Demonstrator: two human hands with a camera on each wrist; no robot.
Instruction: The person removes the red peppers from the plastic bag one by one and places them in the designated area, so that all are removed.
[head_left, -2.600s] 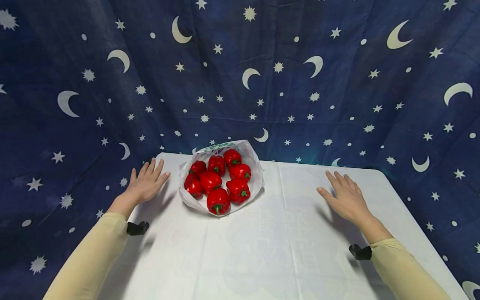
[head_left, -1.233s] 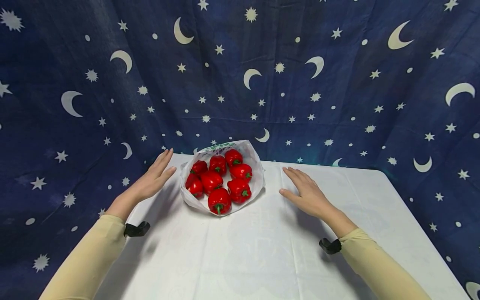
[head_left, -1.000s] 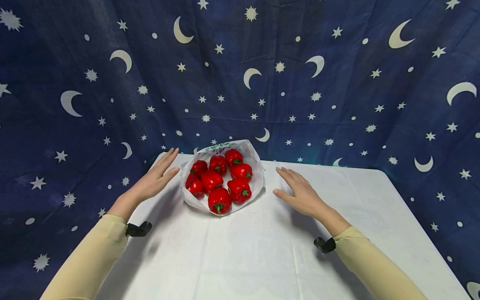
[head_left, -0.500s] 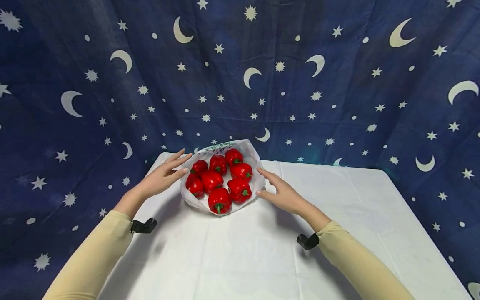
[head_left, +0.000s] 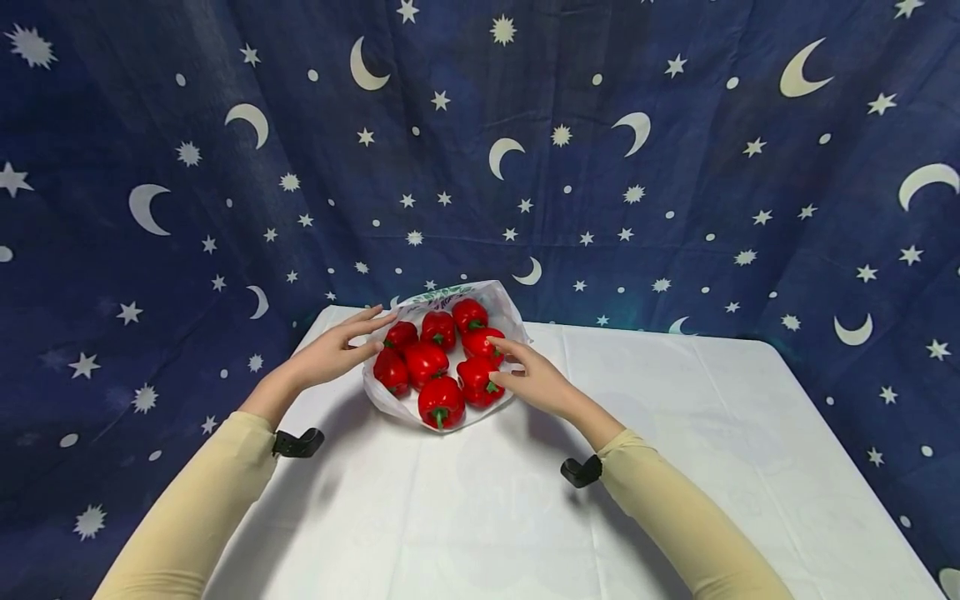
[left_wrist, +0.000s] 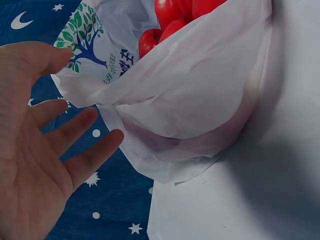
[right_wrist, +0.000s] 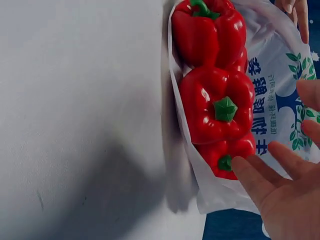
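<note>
A white plastic bag [head_left: 384,403] with a green-and-blue tree print lies with its mouth wide toward me, several red bell peppers [head_left: 425,362] inside. My left hand [head_left: 330,354] is at the bag's left rim, fingers spread and holding nothing. In the left wrist view a gap shows between most of its fingers and the folded plastic [left_wrist: 185,90]. Over the bag's right side reaches my right hand [head_left: 542,385], fingers extended above the right-hand peppers. In the right wrist view its fingertips come close to a pepper's green stem [right_wrist: 225,162]; whether they touch I cannot tell.
The bag sits near the back left of a table with a white cloth [head_left: 495,517]. Behind and beside the table hangs a dark blue curtain [head_left: 450,167] with moons and stars. A black strap [head_left: 581,472] is on each wrist.
My right hand has moved left from over the table's right side to over the bag. My left hand has shifted slightly right to the bag's left rim. Bag and peppers have stayed put.
</note>
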